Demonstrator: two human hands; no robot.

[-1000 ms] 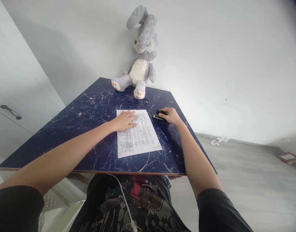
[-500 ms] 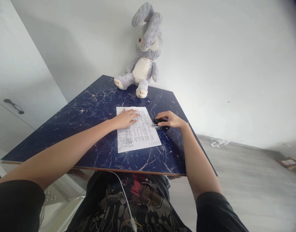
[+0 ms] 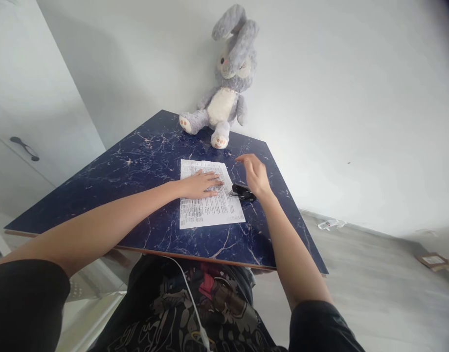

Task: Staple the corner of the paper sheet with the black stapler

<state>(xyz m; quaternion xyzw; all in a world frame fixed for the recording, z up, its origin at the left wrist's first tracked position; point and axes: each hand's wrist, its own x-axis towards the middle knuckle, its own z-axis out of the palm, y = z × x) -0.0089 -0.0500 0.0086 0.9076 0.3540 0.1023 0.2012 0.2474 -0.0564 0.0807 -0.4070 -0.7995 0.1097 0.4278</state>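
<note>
A printed sheet of paper lies on the dark blue marbled table. Flat on its upper part rests my left hand, fingers spread, holding nothing. A black stapler sits at the sheet's right edge, its front end at or just over the margin. My right hand is beside and above the stapler, off its grip, with the index finger pointing left and the other fingers partly hidden. Nothing shows in that hand.
A grey plush rabbit sits at the table's far edge against the white wall. A white cabinet stands at the left. On the floor to the right are a clear plastic item and a brown box. A white cable hangs over my shirt.
My right hand brought the stapler to the sheet's right edge, then let go of it and rose away. My left hand stays on the paper. The view has turned slightly.
</note>
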